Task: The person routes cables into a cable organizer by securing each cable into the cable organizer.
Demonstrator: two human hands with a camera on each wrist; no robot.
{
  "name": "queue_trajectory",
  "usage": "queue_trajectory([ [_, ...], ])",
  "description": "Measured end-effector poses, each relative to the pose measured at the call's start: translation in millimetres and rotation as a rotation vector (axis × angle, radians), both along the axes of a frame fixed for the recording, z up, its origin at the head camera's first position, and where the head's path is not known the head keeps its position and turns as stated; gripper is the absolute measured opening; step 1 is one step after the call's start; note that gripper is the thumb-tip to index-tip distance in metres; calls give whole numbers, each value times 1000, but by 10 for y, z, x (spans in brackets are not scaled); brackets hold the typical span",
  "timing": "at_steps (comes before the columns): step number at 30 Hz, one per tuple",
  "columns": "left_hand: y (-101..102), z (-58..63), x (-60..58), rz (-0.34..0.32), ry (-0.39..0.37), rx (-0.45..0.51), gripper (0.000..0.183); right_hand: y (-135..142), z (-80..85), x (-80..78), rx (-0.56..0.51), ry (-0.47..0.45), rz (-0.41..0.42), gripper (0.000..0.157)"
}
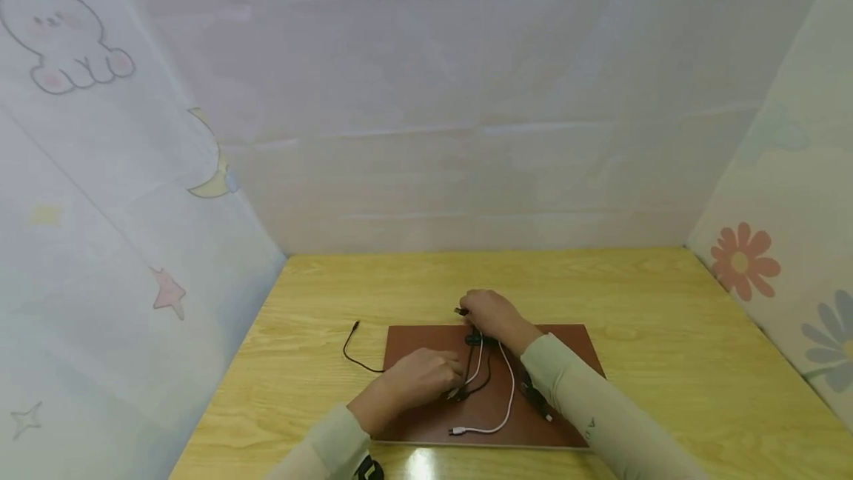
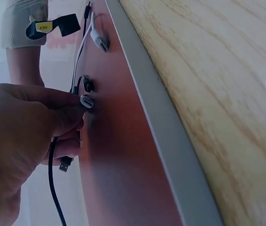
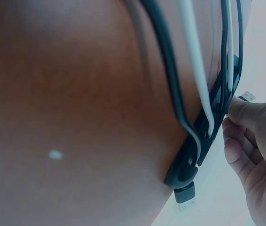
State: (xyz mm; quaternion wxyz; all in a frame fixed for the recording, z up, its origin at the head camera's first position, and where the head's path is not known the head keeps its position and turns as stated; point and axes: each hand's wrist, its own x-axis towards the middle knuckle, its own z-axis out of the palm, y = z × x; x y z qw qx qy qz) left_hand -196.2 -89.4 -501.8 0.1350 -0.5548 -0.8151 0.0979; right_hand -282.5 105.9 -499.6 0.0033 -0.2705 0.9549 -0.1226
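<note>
My left hand point(image 1: 423, 376) is over the left part of a brown board point(image 1: 413, 424), pinching a white cable's connector point(image 2: 87, 101) between thumb and finger. A black plug point(image 2: 88, 84) lies just beyond those fingertips, and a black USB plug point(image 2: 65, 164) shows below them. At the board's far edge sits a black cable holder point(image 3: 203, 125) with black and white cables in its slots. Beside it, my right hand point(image 1: 492, 313) pinches a black cable's USB plug point(image 3: 248, 96); the fingers partly hide it. Another USB plug point(image 3: 185, 195) sticks out at the holder's end.
A white cable point(image 1: 489, 432) curves across the board's near part. Dark cable ends point(image 1: 536, 400) lie by the right sleeve. A thin black cable point(image 1: 348, 350) runs off the board's left side onto the wooden table point(image 1: 300, 376). Printed cloth walls point(image 1: 426, 191) stand around.
</note>
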Motion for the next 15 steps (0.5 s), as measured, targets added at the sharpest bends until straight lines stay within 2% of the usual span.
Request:
queue_trajectory([
  [7, -12, -24, 36, 46, -4, 23, 24, 13, 23, 32, 4, 0, -16, 12],
  [15, -22, -53, 44, 45, -53, 26, 22, 31, 30, 39, 6, 38, 0, 10],
])
